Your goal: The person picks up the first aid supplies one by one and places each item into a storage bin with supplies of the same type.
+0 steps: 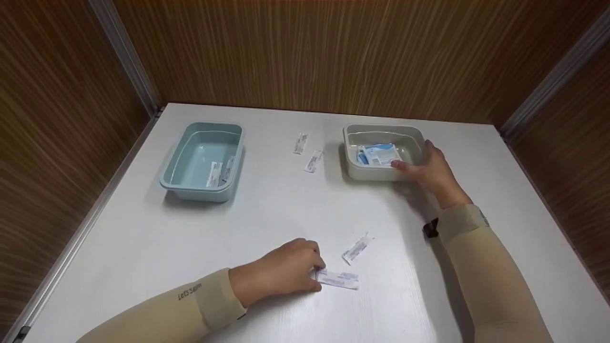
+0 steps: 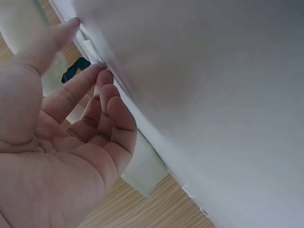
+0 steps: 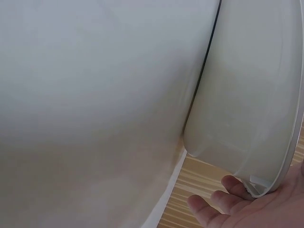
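My left hand (image 1: 288, 267) is low over the table, thumb and index finger set apart on either side of one end of a narrow white printed packet (image 1: 339, 279), which looks like a wrapped adhesive bandage. In the left wrist view, the thumb and index fingertips reach the table surface with a gap between them. Just beyond lies a second such packet (image 1: 357, 248). My right hand (image 1: 434, 174) holds the right near corner of a beige plastic box (image 1: 367, 174), thumb over the rim and other fingers along the outside. Inside it lie larger blue-and-white packets (image 1: 380, 155).
A light blue plastic box (image 1: 200, 194) stands at the left with narrow packets (image 1: 214, 174) inside. Between the boxes lie two more narrow packets, one farther back (image 1: 300, 143) and one nearer (image 1: 313, 162). Wood-grain panels (image 1: 305, 57) enclose the white table at the back and sides.
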`<state>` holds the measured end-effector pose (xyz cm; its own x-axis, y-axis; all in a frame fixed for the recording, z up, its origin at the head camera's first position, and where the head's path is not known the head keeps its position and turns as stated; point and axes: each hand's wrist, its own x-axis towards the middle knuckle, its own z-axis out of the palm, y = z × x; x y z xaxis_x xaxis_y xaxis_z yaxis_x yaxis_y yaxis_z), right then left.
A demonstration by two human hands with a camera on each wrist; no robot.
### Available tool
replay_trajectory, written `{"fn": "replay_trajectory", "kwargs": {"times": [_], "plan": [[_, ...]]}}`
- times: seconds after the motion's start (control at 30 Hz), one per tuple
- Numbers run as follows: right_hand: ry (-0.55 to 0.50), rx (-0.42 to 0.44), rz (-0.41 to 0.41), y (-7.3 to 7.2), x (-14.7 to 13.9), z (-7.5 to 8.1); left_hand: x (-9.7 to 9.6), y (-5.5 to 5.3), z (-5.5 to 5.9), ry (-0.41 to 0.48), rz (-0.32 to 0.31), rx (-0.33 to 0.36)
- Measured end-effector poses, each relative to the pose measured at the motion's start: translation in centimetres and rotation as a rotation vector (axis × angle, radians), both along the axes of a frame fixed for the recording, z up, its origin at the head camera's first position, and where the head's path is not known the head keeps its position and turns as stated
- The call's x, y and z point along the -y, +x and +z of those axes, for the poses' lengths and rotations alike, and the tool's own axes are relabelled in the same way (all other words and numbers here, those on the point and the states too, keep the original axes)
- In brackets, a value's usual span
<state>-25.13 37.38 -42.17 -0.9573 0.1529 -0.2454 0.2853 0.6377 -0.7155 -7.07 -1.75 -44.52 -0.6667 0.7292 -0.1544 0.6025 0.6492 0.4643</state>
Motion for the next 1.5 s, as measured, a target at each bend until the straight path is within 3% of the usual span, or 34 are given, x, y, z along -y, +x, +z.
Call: {"fn": "replay_trajectory", "kwargs": {"times": [0.23,0.5,0.7,1.17,1.27,1.5], "plan": [[-0.007,-0.007,0.011,-1.0,0.2,-0.1,0.3,-0.8,0.4,0.009,0.027,0.019],[-0.017,0.003,0.03,-1.2,0.4,-0.2,1.8,-1.4,0.9,0.082,0.077,0.061],[0.001,-0.004,0.036,-1.1,0.2,-0.1,3.3,-2.2,1.9,0.151,0.133,0.036],[0.024,-0.004,0.039,-0.1,-0.4,0.2,8.4,-5.6,6.8,0.306,0.384,-0.134],[0.036,-0.001,0.045,0.0,-0.3,0.1,9.3,-6.4,7.3,0.337,0.432,-0.137],[0.019,-0.015,0.035,-0.1,0.0,0.0,11.8,-8.7,7.1,0.351,0.553,-0.105]]}}
